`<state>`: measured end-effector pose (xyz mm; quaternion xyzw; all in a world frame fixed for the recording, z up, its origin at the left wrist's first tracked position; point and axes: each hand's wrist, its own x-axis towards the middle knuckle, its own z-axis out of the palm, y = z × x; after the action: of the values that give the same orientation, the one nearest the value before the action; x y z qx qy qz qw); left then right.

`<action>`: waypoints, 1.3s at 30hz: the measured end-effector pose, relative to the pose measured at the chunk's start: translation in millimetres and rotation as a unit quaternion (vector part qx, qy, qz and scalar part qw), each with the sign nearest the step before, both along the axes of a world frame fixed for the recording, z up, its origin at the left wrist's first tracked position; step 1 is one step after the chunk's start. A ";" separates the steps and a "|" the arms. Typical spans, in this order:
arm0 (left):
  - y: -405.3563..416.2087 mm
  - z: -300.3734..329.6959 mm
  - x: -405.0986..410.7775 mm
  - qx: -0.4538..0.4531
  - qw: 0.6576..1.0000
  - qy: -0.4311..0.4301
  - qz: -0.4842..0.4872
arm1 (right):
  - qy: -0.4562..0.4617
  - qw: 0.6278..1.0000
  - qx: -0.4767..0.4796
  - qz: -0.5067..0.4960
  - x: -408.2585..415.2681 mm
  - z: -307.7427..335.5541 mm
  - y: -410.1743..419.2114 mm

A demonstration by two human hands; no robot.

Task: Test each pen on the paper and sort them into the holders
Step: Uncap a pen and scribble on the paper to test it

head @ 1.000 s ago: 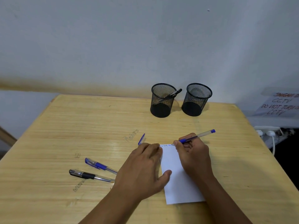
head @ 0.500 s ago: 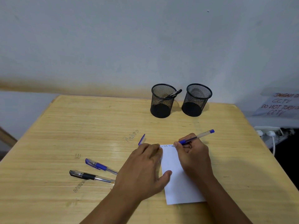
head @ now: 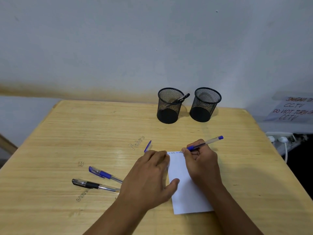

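A white slip of paper (head: 186, 192) lies on the wooden table (head: 67, 133), with small blue writing along its top edge. My right hand (head: 201, 165) grips a blue pen (head: 205, 143), tip on the paper's top edge. My left hand (head: 150, 178) lies flat, fingers spread, pressing the paper's left side. A blue pen cap (head: 147, 146) rests just beyond my left fingers. To the left lie a capped blue pen (head: 103, 174) and a capped black pen (head: 91, 184). Two black mesh holders stand at the back: the left holder (head: 168, 106) contains a black pen (head: 182, 98), the right holder (head: 204, 104) looks empty.
A wall rises right behind the holders. Off the table's right edge sit a power strip with white plugs (head: 279, 138) and a handwritten CCTV notice (head: 293, 109). Scribbled words mark the tabletop near the pens.
My right hand and the pen tip have crept slightly to the right along the top edge of the paper, extending the line of writing. My left hand has stayed put.
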<state>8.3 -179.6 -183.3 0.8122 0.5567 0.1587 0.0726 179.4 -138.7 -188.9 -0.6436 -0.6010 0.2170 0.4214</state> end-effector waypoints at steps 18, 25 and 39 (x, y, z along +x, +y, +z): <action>1.1 -2.9 -0.7 0.002 1.000 -0.028 0.005 | 0.357 0.923 -0.130 -0.064 15.0 22.8 9.1; 1.2 9.0 0.7 -0.019 0.997 -0.067 0.035 | 0.374 0.916 -0.138 -0.041 22.2 36.3 1.2; 27.2 27.8 -23.5 -0.097 0.962 -0.102 0.232 | 0.408 0.902 -0.133 0.041 15.2 39.7 -29.7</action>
<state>-15.3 -152.4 -155.5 0.6290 0.7326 0.1978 0.1686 194.6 -168.3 -149.2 -0.5235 -0.3677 0.5554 0.5312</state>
